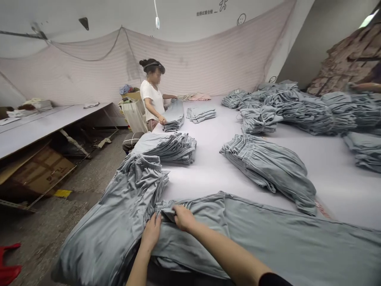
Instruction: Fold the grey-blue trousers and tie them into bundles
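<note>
Dark characters run along the wall (208, 12) far beyond both grips, too small to read; a cardboard box (44, 171) to their left bears faint, unreadable letters.

Pale netting (208, 59) drapes the white wall (119, 16) above a grimy, possibly concrete floor (89, 178).

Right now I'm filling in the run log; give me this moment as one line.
left hand: flat on grey trousers spread on white table | right hand: fingers pinching grey elastic waistband | hanging grey stack alongside
</note>
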Available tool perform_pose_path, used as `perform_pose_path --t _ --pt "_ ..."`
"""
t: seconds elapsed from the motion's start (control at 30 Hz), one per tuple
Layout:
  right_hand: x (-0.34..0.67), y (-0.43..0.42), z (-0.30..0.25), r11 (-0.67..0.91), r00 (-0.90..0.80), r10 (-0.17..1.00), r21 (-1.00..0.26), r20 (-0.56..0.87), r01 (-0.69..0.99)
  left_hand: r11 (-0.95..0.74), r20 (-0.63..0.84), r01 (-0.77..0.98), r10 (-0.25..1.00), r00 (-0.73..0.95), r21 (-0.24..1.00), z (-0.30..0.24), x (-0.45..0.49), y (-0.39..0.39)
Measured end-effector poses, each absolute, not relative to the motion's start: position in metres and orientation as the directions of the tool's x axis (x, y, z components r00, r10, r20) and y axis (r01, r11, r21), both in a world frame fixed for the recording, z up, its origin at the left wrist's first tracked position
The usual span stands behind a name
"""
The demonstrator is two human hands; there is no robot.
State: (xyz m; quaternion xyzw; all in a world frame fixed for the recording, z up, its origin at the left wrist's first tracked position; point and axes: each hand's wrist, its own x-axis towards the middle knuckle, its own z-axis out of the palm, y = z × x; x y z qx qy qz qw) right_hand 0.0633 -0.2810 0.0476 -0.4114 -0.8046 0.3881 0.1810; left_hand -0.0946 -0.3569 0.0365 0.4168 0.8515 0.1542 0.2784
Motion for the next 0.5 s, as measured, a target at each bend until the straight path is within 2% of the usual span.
perform_pose_path --t 0.07,0.13,0.27,0.33,0.4,0.47,0.5 --pt "0.072 -0.275 0.051 0.355 -0.589 0.808 -0.795 -0.004 0.492 0.605 -0.354 0.621 0.796 -0.492 0.498 0.037 -0.098 -0.355" --pt "0.1 -0.274 0.056 0.367 -0.576 0.814 -0.838 0.079 0.403 0.615 -0.361 0.616 0.788 -0.499 0.492 0.034 -0.101 -0.353" --pt "0.204 -0.279 0.071 0.377 -0.501 0.839 -0.891 0.213 0.253 0.632 -0.35 0.634 0.775 -0.526 0.446 0.025 -0.101 -0.354" --pt "0.27 -0.274 0.073 0.265 -0.327 0.927 -0.936 0.182 0.231 0.621 -0.334 0.66 0.784 -0.523 0.423 0.023 -0.098 -0.354" --pt "0.336 -0.264 0.068 0.075 -0.077 0.995 -0.973 0.06 0.218 0.607 -0.325 0.685 0.794 -0.513 0.402 0.024 -0.097 -0.354" --pt "0.393 -0.252 0.055 -0.109 0.201 0.978 -0.963 -0.059 0.246 0.593 -0.326 0.705 0.804 -0.497 0.388 0.027 -0.099 -0.354" --pt "0.416 -0.247 0.047 -0.192 0.322 0.943 -0.926 -0.082 0.326 0.581 -0.325 0.719 0.812 -0.484 0.382 0.029 -0.102 -0.353"
